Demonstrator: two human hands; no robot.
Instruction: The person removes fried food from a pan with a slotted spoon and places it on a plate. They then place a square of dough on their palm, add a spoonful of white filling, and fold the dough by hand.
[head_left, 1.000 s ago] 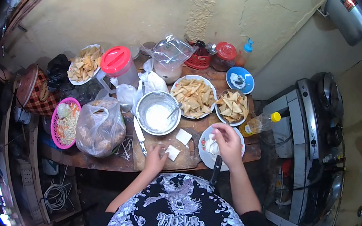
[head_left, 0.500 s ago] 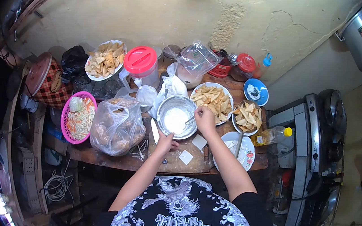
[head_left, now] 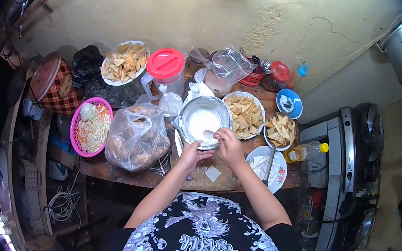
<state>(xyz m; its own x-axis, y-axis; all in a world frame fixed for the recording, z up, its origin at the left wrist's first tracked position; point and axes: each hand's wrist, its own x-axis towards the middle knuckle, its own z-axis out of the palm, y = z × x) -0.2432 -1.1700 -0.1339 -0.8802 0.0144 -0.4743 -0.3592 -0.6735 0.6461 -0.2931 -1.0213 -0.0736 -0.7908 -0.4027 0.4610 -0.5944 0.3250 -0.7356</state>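
Note:
A metal bowl [head_left: 186,131] with a white mixture [head_left: 203,122] inside is at the middle of the table. My left hand [head_left: 192,156] grips its near edge, thumb by the rim and fingers at the outside, partly hidden. Between the fingers of my right hand [head_left: 230,146] is a spoon [head_left: 208,133], its end over the near right inner wall of the bowl. One small white square sheet [head_left: 212,173] lies on the table just below the hands.
Plates of folded triangular pastries [head_left: 245,115] stand behind and right, near a plate with a long-handled utensil [head_left: 269,166]. Left are a bag of brownish food [head_left: 138,140] and a pink basket of shredded vegetables [head_left: 74,132]. An oil bottle [head_left: 305,152] lies at right.
My right hand has moved with the spoon from the bowl's right side to its near right rim. My left hand stays on the bowl. One white square is now hidden. The whole view has shifted slightly.

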